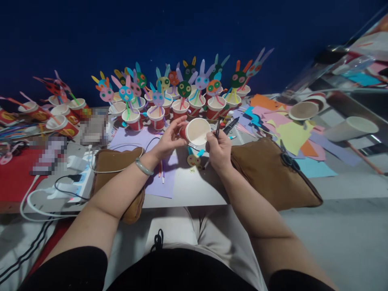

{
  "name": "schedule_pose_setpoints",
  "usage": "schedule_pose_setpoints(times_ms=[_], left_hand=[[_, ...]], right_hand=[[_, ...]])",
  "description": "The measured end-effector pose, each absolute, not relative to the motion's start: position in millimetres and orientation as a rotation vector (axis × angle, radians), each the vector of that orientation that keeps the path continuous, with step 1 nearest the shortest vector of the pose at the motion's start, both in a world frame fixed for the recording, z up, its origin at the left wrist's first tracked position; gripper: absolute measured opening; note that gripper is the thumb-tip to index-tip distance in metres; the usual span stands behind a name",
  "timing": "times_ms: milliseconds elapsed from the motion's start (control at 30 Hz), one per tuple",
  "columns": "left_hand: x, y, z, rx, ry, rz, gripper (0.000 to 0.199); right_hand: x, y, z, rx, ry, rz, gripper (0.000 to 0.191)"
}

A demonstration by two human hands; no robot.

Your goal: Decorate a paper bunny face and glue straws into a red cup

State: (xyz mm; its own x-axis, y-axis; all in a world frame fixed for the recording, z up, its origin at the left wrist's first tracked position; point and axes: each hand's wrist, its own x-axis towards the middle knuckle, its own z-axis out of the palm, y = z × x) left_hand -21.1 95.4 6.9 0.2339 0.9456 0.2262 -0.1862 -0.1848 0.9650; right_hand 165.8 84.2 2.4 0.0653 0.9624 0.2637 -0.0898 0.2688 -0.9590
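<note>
Tilted with its open mouth facing me, a red and white paper cup [198,132] is held over the table. My left hand [170,139] is closed around the cup's left side. My right hand [220,152] grips a slim dark pen [218,127] pointing up from the fist, and its thumb touches the cup's right rim. Just below the cup lies a pale yellow paper bunny face [193,160] with blue ears, beside a small "Hi" tag [192,170]. Thin coloured sticks [163,173] rest on a purple paper sheet [169,190].
Several red cups with paper animal heads [184,89] stand along the blue wall. A brown pad [273,173] with scissors [290,161] lies right, near coloured paper scraps [292,135]. Another brown pad [117,161] and a power strip [82,182] with cables are left.
</note>
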Motion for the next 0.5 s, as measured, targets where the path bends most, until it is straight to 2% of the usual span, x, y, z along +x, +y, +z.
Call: schedule_pose_setpoints(times_ms=[133, 267, 400, 500], left_hand=[[-19.3, 98.2, -0.9, 1.629, 0.839, 1.223, 0.083], [-17.7, 100.5, -9.5, 1.757, 0.913, 1.19, 0.082], [-15.4, 99.4, -8.0, 1.631, 0.85, 1.164, 0.081], [-14.6, 96.4, -0.5, 1.4, 0.781, 1.133, 0.07]], right_hand=[[165.2, 90.3, 2.0, -0.95, -1.08, 1.291, 0.043], [163.4, 90.8, 2.2, -0.93, -1.092, 1.354, 0.048], [163.1, 90.5, 3.1, -0.915, -1.105, 1.354, 0.054], [163.9, 91.2, 2.2, -0.906, -1.149, 1.304, 0.058]])
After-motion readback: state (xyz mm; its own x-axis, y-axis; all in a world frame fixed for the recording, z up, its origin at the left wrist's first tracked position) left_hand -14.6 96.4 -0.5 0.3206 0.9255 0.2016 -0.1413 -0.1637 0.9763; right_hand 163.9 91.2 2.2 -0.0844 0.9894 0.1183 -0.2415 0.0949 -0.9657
